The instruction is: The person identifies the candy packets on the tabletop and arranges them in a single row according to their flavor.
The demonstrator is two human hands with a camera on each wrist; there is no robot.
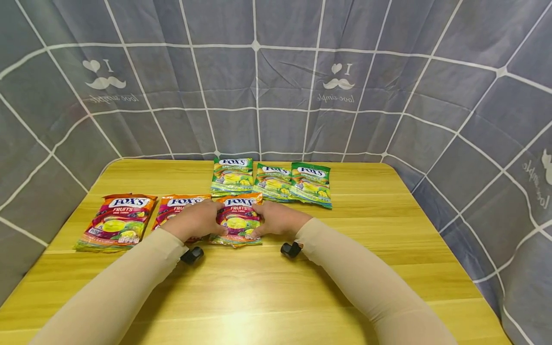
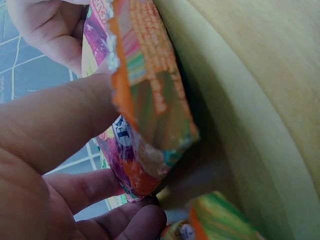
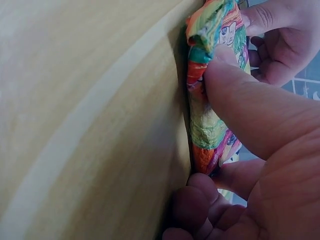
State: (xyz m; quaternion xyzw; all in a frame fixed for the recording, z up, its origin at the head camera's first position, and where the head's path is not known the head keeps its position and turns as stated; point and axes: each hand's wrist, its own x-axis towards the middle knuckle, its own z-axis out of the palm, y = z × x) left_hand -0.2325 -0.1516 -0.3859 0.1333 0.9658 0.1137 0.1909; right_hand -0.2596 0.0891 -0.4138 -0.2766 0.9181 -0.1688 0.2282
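A purple and orange Fox's Fruits candy bag [image 1: 237, 221] lies label up between the two hands. My left hand [image 1: 197, 221] grips its left side, thumb near the bottom and fingers near the top. On the other side my right hand [image 1: 278, 219] grips the right edge the same way. Both wrist views show thumb and fingers on the crinkled edge of the bag [image 2: 150, 75], close over the wooden surface. A second Fruits bag [image 1: 166, 206] is partly hidden behind my left hand, and a third Fruits bag [image 1: 116, 220] lies farther left.
Behind the held bag are three green Fox's bags: a left green bag [image 1: 233, 177], a middle green bag [image 1: 272, 182] and a right green bag [image 1: 311, 184]. They lie on a wooden table [image 1: 366, 206]. A grey checked curtain [image 1: 284, 129] surrounds the table's back and sides.
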